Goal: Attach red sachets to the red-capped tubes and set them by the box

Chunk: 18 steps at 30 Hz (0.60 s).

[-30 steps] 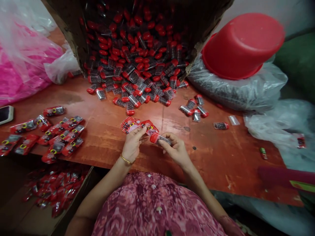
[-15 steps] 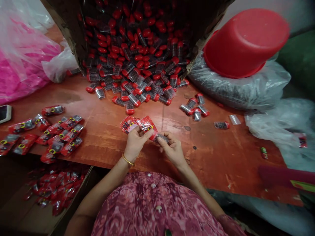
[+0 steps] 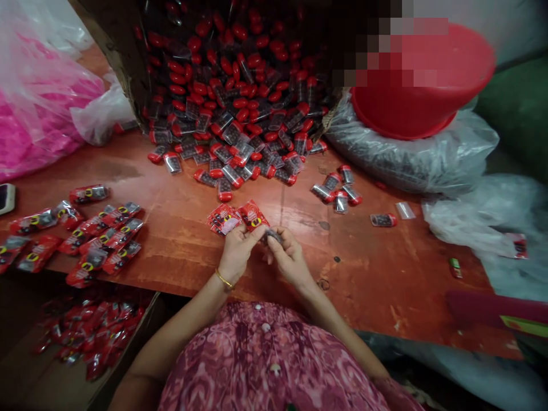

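My left hand [image 3: 236,252] pinches a red printed sachet [image 3: 253,214] at its lower edge, above the near middle of the brown table [image 3: 385,268]. My right hand [image 3: 286,255] is closed on a small red-capped clear container [image 3: 271,235] pressed against the sachet's mouth; most of the container is hidden by my fingers. A small stack of flat red sachets [image 3: 222,219] lies on the table just left of my hands.
A tipped cardboard box [image 3: 128,74] spills a heap of red-capped containers [image 3: 231,131]. Filled sachets [image 3: 98,237] lie at the left, more in a carton [image 3: 85,337] below the table edge. Red basin [image 3: 428,85] on a plastic bag [image 3: 411,154], pink bag [image 3: 38,108], phone [image 3: 5,197].
The container, clearly showing in my right hand a second ago, has moved left to the sachet and is mostly covered now. Both hands drew closer together and slightly up the table.
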Each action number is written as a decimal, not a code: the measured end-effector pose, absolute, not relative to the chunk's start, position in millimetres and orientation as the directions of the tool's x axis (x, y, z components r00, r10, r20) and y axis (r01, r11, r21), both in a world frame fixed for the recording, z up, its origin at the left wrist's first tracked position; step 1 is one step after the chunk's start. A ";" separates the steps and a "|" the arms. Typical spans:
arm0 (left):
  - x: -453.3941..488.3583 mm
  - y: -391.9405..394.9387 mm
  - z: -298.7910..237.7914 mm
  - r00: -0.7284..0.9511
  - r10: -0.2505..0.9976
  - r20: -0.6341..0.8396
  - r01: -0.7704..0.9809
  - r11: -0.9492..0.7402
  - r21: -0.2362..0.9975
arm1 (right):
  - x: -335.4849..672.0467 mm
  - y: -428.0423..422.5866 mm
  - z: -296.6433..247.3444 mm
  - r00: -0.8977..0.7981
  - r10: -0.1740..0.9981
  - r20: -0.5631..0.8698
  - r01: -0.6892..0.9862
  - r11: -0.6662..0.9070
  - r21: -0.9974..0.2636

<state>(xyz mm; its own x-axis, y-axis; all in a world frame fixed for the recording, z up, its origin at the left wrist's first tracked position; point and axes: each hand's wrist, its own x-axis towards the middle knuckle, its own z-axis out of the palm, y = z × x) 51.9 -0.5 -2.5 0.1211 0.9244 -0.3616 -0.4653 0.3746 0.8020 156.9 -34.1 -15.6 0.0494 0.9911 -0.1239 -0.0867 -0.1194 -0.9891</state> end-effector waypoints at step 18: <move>-17.8 17.5 0.8 -0.136 0.884 -0.447 -0.613 0.279 0.739 | 202.8 31.1 -25.6 0.199 0.946 0.257 0.760 0.016 -0.649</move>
<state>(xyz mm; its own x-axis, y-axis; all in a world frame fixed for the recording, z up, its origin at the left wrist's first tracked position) -17.8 17.5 0.8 -0.1356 0.8844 -0.4465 -0.6129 0.2792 0.7392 202.8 31.1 -25.6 0.1995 0.9455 0.2572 0.7602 0.0163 -0.6495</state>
